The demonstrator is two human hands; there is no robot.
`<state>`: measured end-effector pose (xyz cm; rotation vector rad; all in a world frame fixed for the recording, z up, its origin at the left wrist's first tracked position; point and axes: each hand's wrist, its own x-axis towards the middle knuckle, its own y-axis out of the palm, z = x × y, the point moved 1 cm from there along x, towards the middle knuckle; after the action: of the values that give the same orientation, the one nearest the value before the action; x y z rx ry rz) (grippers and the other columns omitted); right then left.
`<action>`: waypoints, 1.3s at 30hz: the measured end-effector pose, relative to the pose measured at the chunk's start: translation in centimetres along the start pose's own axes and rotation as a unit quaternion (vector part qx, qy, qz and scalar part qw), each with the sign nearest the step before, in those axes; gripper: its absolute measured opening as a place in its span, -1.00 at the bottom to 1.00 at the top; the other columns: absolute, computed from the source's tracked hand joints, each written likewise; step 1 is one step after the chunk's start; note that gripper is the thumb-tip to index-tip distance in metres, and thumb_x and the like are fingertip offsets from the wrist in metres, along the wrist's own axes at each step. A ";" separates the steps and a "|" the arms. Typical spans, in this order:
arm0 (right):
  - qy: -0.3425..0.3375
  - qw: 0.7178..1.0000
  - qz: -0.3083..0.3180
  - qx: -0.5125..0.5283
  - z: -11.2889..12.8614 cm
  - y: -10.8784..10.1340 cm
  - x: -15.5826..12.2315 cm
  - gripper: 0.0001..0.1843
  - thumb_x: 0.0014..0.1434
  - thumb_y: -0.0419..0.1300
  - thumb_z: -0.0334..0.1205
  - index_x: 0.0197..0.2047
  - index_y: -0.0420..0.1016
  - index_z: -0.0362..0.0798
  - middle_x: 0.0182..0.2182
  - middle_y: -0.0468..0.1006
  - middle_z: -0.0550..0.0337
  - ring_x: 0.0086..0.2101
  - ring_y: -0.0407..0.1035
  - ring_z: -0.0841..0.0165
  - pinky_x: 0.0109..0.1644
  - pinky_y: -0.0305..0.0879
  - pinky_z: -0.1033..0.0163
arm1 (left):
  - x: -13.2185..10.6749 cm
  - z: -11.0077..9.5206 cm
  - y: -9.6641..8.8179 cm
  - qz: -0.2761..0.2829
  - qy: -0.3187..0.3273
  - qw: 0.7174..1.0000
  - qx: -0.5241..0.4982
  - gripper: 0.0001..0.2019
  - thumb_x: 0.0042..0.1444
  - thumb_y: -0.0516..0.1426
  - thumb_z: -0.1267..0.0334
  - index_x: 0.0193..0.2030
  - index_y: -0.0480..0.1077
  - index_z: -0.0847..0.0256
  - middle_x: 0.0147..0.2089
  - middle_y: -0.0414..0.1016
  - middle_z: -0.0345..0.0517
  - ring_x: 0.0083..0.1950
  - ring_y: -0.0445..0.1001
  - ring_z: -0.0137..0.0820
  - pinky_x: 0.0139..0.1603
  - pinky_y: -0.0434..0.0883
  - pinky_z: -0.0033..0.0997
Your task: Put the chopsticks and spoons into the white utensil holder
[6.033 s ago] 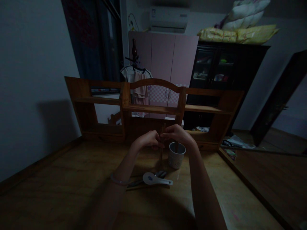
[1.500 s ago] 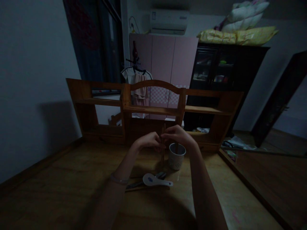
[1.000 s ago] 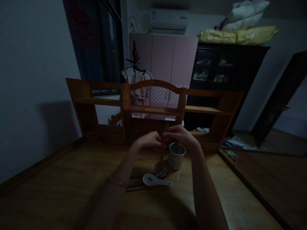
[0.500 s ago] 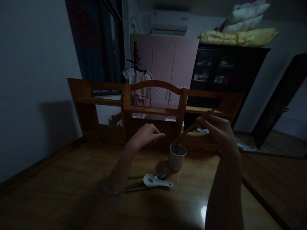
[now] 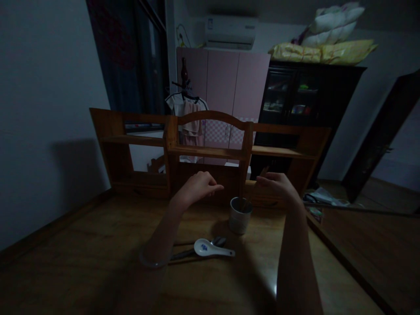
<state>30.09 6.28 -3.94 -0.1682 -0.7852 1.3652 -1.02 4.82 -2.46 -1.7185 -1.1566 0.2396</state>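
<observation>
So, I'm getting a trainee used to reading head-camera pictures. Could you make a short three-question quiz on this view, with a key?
1. Which hand holds the wooden chopsticks slanting toward the cup?
2. True or false: the cup is lying on its side.
3. Fill in the colour: the white ceramic soup spoon has a ____ pattern inside its bowl.

Key:
1. The right hand.
2. False; it stands upright.
3. Blue.
</observation>
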 end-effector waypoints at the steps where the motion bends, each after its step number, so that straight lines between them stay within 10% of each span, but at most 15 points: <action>1: 0.004 1.000 0.014 0.002 -0.1 0.4 0.1 -0.54 0.04 0.22 0.14 -0.42 0.56 -0.17 -0.51 0.54 0.11 -0.47 0.38 0.35 -0.46 0.17 0.35 | 0.0 0.1 0.1 0.003 -0.002 1.000 0.001 -0.53 0.16 0.08 -0.09 -0.44 0.55 0.29 -0.51 0.53 -0.05 -0.49 0.46 -0.39 -0.43 0.24 -0.49; 27: 0.028 0.985 0.147 0.085 -3.0 3.5 0.5 -0.60 0.02 0.25 0.11 -0.43 0.50 -0.12 -0.48 0.50 0.19 -0.43 0.37 0.38 -0.36 0.26 0.35 | 0.2 1.0 1.0 0.084 -0.020 0.996 0.006 -0.64 0.12 0.11 0.00 -0.28 0.57 0.26 -0.47 0.53 -0.09 -0.47 0.44 -0.41 -0.47 0.20 -0.51; 33: 0.036 0.982 0.164 0.086 -2.9 3.3 0.3 -0.60 0.03 0.24 0.12 -0.40 0.51 -0.10 -0.47 0.51 0.20 -0.42 0.38 0.39 -0.33 0.29 0.35 | 0.8 2.3 2.4 0.172 -0.018 0.985 0.020 -0.74 -0.01 0.24 0.09 -0.27 0.57 0.23 -0.39 0.56 -0.12 -0.39 0.48 -0.40 -0.43 0.25 -0.54; 39: 0.036 0.995 0.095 0.012 -2.3 2.6 0.5 -0.50 0.03 0.21 0.20 -0.42 0.55 -0.15 -0.52 0.53 0.13 -0.48 0.37 0.37 -0.45 0.21 0.37 | 2.6 3.1 7.8 0.367 0.032 0.930 -0.016 -0.60 -0.19 0.35 0.08 -0.17 0.54 0.18 -0.24 0.59 -0.13 -0.27 0.51 -0.33 -0.37 0.33 -0.51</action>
<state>29.35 8.05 -6.83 -0.2779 -0.7048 1.5395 2.89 8.52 -9.39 -2.1124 -0.4236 0.6139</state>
